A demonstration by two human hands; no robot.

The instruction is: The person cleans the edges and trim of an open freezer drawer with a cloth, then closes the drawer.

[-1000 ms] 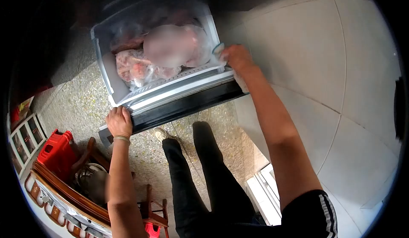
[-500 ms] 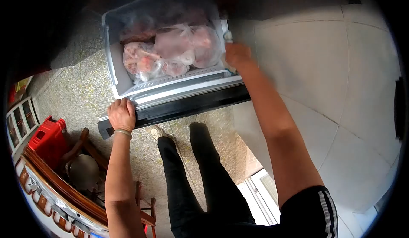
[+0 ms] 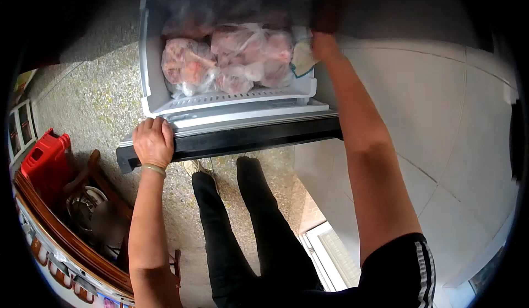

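Observation:
A pulled-out freezer drawer holds several clear plastic bags of frozen meat. My left hand is closed over the left end of the black-edged drawer front, fingers on its top edge. At the drawer's right side, my right hand grips a pale cloth with a teal edge. The cloth hangs against the outer right wall and rim. Shadow hides part of my right hand's fingers.
White tiled wall stands close on the right. Lower left are a red plastic case, a wooden chair and a wood-edged table. My legs are below the drawer front, on a speckled floor.
My right hand has moved farther back along the drawer's right side with the cloth, which shows more now. My left hand stays on the drawer front. The view has shifted slightly.

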